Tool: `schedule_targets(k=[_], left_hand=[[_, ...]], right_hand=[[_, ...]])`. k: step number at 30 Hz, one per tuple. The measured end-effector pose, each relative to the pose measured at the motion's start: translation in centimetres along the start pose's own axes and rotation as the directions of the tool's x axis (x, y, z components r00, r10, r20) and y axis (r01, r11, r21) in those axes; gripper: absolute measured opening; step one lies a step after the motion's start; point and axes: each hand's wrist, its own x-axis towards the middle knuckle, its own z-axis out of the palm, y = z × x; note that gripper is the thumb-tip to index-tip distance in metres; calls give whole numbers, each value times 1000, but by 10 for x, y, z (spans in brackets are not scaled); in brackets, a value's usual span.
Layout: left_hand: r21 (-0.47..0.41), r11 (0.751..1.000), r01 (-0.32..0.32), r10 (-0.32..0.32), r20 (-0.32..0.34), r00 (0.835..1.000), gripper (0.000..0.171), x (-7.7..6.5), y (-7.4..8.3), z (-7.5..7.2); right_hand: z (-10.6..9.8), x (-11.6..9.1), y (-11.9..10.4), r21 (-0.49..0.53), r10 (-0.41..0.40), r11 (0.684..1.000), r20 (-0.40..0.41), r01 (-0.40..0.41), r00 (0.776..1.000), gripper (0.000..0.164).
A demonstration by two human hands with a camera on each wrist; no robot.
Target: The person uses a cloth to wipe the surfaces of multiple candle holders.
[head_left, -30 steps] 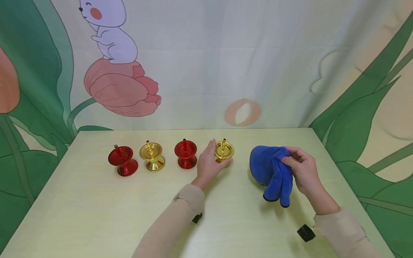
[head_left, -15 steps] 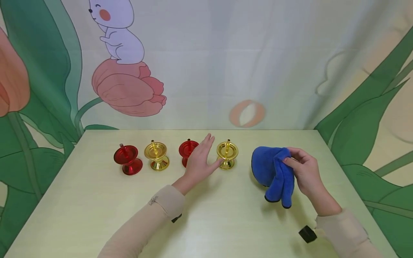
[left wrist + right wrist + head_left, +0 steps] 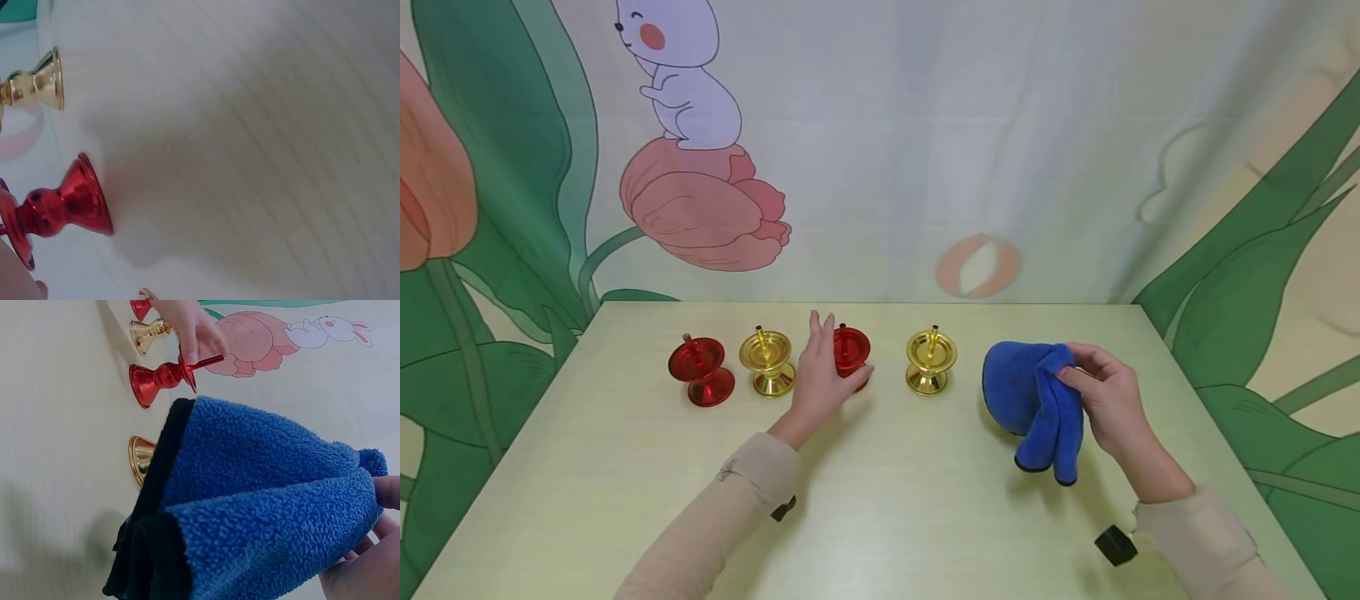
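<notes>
I judge the setting-out done and use of the blue cloth (image 3: pixel 1033 400) ahead; the right hand (image 3: pixel 1107 398) pinches it. I see the left hand (image 3: pixel 822 379) spread wide by the inner red holder (image 3: pixel 853 350), contact unclear. Right of that holder stands one gold holder (image 3: pixel 927 358), then the cloth; left, the second gold holder (image 3: pixel 767 358), then the outer red holder (image 3: pixel 698 363).
</notes>
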Motion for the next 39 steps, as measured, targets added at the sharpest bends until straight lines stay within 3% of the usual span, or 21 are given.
schedule_targets(k=[4,10,16,25,29,32,39], left_hand=[[-1,996,88,-88,65,994,97,4,-10,4],[-31,994,104,-100,111,989,89,7,-19,5],[-65,996,60,-56,67,996,78,9,-19,4],[-79,993,93,-93,4,996,81,0,-19,5],[-69,997,43,-46,-47,998,80,-6,-14,0],[-45,998,-32,29,-71,997,80,-12,-6,-5],[60,978,-200,203,-35,979,83,-30,22,-17]], right_hand=[[0,0,-1,-3,5,1000,2,-5,1000,26],[1,0,-1,-10,13,1000,0,-13,1000,26],[3,-1,-2,-18,17,1000,-5,-17,1000,25],[6,-2,-3,-35,18,999,6,-18,1000,22],[9,-3,-5,-17,8,1000,30,-7,1000,22],[13,-4,-6,9,-2,1000,64,1,998,23],[25,-6,-7,53,-8,999,145,1,989,26]])
